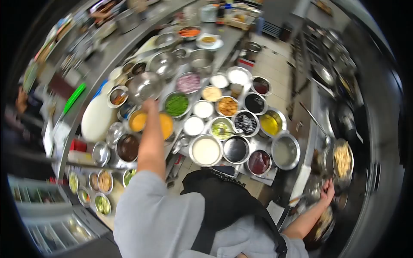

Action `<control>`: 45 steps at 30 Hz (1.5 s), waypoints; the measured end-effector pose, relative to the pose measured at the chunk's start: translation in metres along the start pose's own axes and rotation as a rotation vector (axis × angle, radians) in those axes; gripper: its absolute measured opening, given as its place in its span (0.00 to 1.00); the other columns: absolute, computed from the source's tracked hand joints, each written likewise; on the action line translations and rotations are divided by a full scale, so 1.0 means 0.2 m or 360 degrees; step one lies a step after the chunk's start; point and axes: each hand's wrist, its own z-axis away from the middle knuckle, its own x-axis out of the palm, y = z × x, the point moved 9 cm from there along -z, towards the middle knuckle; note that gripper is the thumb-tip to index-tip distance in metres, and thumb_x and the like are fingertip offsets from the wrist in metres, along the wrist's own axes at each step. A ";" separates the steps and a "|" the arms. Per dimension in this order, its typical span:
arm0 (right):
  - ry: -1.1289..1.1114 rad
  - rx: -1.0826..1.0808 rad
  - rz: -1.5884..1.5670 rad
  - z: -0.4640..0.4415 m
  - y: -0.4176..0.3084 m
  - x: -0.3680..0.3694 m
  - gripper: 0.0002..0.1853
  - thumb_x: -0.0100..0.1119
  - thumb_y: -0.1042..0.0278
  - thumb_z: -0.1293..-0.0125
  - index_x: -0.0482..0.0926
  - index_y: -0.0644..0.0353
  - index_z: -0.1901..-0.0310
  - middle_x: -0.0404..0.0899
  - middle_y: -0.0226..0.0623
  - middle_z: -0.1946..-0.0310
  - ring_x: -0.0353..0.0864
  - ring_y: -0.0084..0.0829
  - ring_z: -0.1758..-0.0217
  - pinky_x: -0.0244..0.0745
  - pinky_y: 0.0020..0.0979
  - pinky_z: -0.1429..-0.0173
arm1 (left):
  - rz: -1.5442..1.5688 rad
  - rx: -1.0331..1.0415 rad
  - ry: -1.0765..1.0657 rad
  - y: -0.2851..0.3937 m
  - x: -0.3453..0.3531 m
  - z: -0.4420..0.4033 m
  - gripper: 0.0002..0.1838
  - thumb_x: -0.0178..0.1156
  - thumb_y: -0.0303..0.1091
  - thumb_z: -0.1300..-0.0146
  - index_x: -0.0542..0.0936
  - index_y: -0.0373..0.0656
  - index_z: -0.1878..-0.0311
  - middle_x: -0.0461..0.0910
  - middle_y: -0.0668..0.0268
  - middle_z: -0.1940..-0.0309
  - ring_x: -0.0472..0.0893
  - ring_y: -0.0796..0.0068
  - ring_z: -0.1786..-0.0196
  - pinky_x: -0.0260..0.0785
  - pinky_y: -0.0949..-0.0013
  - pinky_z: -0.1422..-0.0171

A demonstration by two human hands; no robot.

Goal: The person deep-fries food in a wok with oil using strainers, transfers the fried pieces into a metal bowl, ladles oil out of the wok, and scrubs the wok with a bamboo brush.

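My left hand (149, 105) is stretched over the prep counter, its fingers closed at the near rim of a steel mixing bowl (145, 86). Containers of orange sauce (138, 121) stand beneath that forearm, and a bowl of chopped green herbs (176, 103) sits just to its right. Over the stove side, my right hand (328, 191) is closed at the near end of a pan (352, 161), apparently round its handle. Pale, strip-like food (342, 160) fills this pan. Finger details of both hands are partly hidden.
Many sauce and ingredient bowls crowd the counter, including white sauce (205, 150), dark liquid (236, 149) and yellow oil (271, 124). A second food-filled pan (322, 225) lies below my right forearm. A long-handled ladle (316, 119) leans along the stove. Another person's arm (103, 15) shows at upper left.
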 end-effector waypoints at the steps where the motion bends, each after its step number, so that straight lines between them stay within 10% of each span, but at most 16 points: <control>1: -0.0023 0.0060 0.0039 0.00 -0.01 -0.03 0.08 0.61 0.66 0.26 0.73 0.57 0.61 0.69 0.25 0.77 0.57 0.16 0.83 0.53 0.21 0.81 | -0.0291 -0.0005 0.0201 -0.01 -0.03 0.00 0.23 0.72 0.57 0.44 0.89 0.46 0.57 0.88 0.59 0.58 0.87 0.57 0.56 0.78 0.51 0.54; 4: 0.0102 -0.0145 0.0184 0.23 -0.15 0.12 0.11 0.62 0.65 0.26 0.76 0.55 0.46 0.69 0.23 0.77 0.60 0.15 0.84 0.51 0.20 0.83 | -0.0565 0.0545 0.0358 0.10 -0.04 0.08 0.29 0.65 0.63 0.40 0.88 0.43 0.59 0.88 0.56 0.64 0.87 0.56 0.64 0.78 0.52 0.63; 6: 0.0004 -0.0113 0.0299 0.32 -0.23 0.18 0.07 0.60 0.64 0.25 0.75 0.54 0.51 0.70 0.24 0.77 0.62 0.16 0.84 0.55 0.23 0.83 | 0.2197 0.0069 -0.0143 0.41 -0.46 0.70 0.17 0.56 0.34 0.31 0.80 0.25 0.54 0.85 0.54 0.60 0.88 0.60 0.61 0.84 0.60 0.64; 7: -0.0011 -0.0109 0.0303 0.32 -0.25 0.14 0.07 0.59 0.64 0.25 0.72 0.55 0.57 0.70 0.26 0.77 0.64 0.17 0.83 0.57 0.23 0.82 | 0.2262 0.0307 -0.0273 0.62 -0.54 0.88 0.17 0.53 0.31 0.31 0.78 0.23 0.49 0.84 0.52 0.59 0.87 0.58 0.63 0.85 0.56 0.63; 14: -0.0122 -0.0002 0.0363 0.33 -0.44 -0.01 0.07 0.57 0.66 0.25 0.69 0.55 0.55 0.73 0.29 0.75 0.69 0.19 0.81 0.65 0.24 0.81 | 0.1923 0.0853 -0.1624 2.22 -0.35 2.32 0.22 0.58 0.31 0.33 0.73 0.34 0.38 0.81 0.54 0.48 0.87 0.56 0.55 0.87 0.57 0.57; 22: -0.0153 0.0024 0.0850 0.40 -0.79 -0.05 0.06 0.55 0.67 0.25 0.69 0.58 0.54 0.74 0.29 0.77 0.69 0.18 0.84 0.66 0.25 0.84 | 0.0732 0.2168 -0.1239 3.83 0.23 3.85 0.17 0.70 0.41 0.42 0.87 0.32 0.64 0.88 0.49 0.64 0.88 0.59 0.63 0.80 0.56 0.55; 24: -0.0048 -0.0010 0.1183 0.36 -0.86 -0.11 0.08 0.54 0.69 0.26 0.69 0.63 0.52 0.75 0.31 0.78 0.71 0.21 0.85 0.67 0.28 0.86 | 0.0666 0.2175 -0.1434 3.87 0.12 4.15 0.14 0.65 0.32 0.39 0.84 0.25 0.65 0.88 0.49 0.64 0.89 0.59 0.67 0.81 0.59 0.62; 26: 0.0073 -0.0123 0.1439 0.35 -0.95 -0.12 0.09 0.54 0.70 0.26 0.69 0.65 0.51 0.76 0.33 0.78 0.72 0.23 0.85 0.68 0.29 0.86 | 0.1125 0.1475 -0.1916 3.78 -0.03 4.31 0.10 0.61 0.24 0.38 0.81 0.21 0.63 0.87 0.49 0.62 0.89 0.56 0.71 0.81 0.62 0.74; 33: 0.0307 -0.0402 0.1974 0.45 -1.21 -0.09 0.11 0.55 0.71 0.28 0.72 0.70 0.51 0.77 0.42 0.80 0.74 0.30 0.89 0.70 0.36 0.84 | 0.1357 0.1350 -0.2302 3.73 -0.05 4.58 0.14 0.52 0.24 0.32 0.75 0.23 0.48 0.82 0.44 0.54 0.88 0.47 0.65 0.88 0.58 0.68; 37: 0.0527 -0.0584 0.2346 0.50 -1.28 -0.05 0.18 0.58 0.67 0.31 0.74 0.68 0.43 0.83 0.55 0.67 0.83 0.46 0.75 0.78 0.44 0.66 | 0.1493 0.1154 -0.2609 3.75 0.09 4.65 0.19 0.48 0.24 0.31 0.70 0.22 0.39 0.78 0.44 0.44 0.88 0.44 0.66 0.88 0.57 0.66; 39: 0.0622 -0.1027 0.2573 0.53 -1.32 -0.06 0.22 0.60 0.63 0.33 0.76 0.61 0.39 0.83 0.57 0.51 0.83 0.55 0.47 0.77 0.47 0.43 | 0.1340 0.1594 -0.2393 3.80 0.14 4.66 0.15 0.52 0.23 0.31 0.78 0.24 0.46 0.84 0.47 0.49 0.90 0.57 0.64 0.87 0.64 0.65; 42: 0.0753 -0.1127 0.2494 0.63 -1.32 0.01 0.22 0.55 0.62 0.29 0.75 0.56 0.35 0.81 0.56 0.45 0.80 0.55 0.41 0.75 0.47 0.39 | 0.0239 0.2928 -0.0847 3.75 -0.01 4.64 0.27 0.76 0.38 0.47 0.82 0.43 0.43 0.87 0.58 0.50 0.87 0.61 0.51 0.79 0.61 0.44; 43: 0.0695 -0.1183 0.2323 0.64 -1.29 0.00 0.22 0.54 0.62 0.27 0.74 0.56 0.34 0.81 0.56 0.45 0.80 0.55 0.40 0.75 0.44 0.39 | 0.0371 0.2871 -0.0892 3.72 -0.05 4.58 0.24 0.74 0.37 0.46 0.83 0.41 0.46 0.87 0.57 0.52 0.87 0.60 0.53 0.80 0.60 0.47; 45: 0.0682 -0.1387 0.2291 0.58 -1.27 -0.11 0.23 0.57 0.62 0.26 0.73 0.58 0.33 0.80 0.52 0.41 0.81 0.50 0.39 0.75 0.41 0.37 | 0.1331 0.1949 -0.2066 3.55 -0.12 4.49 0.19 0.71 0.36 0.43 0.84 0.37 0.51 0.86 0.54 0.56 0.88 0.58 0.57 0.82 0.58 0.55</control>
